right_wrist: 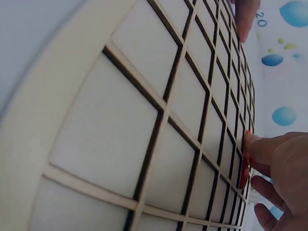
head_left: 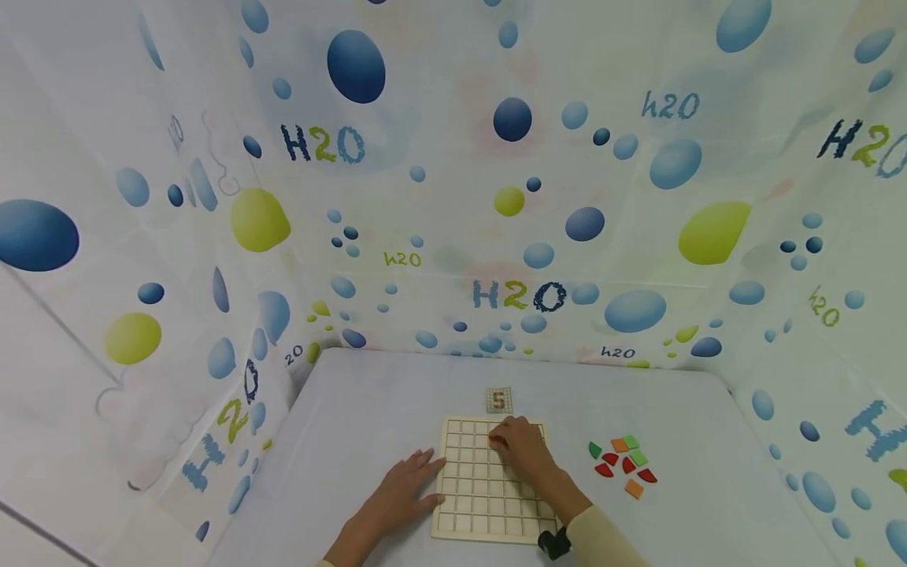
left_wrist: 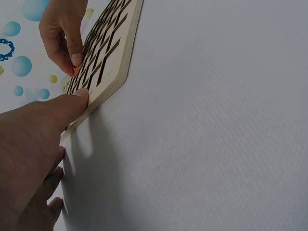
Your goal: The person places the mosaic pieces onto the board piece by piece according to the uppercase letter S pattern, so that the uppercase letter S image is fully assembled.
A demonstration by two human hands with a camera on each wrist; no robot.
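A pale wooden grid board [head_left: 464,477] lies on the table with square cells across it. My right hand [head_left: 523,449] is over its upper part and pinches a small orange piece [left_wrist: 76,70] between thumb and fingers. Just by those fingertips, a red piece [right_wrist: 244,176] shows at the grid in the right wrist view. My left hand [head_left: 402,490] rests at the board's left edge, fingers spread, its thumb touching the rim. Beyond the board lies a small square card [head_left: 499,400] with a figure like an S or 5 on a grid.
To the board's right lie loose flat pieces: red quarter-rounds [head_left: 604,470], orange squares [head_left: 634,489], light green squares [head_left: 638,457] and a dark green quarter-round [head_left: 595,450]. A black device [head_left: 554,543] sits at my right wrist. A printed curtain [head_left: 453,197] surrounds the white table [head_left: 680,441].
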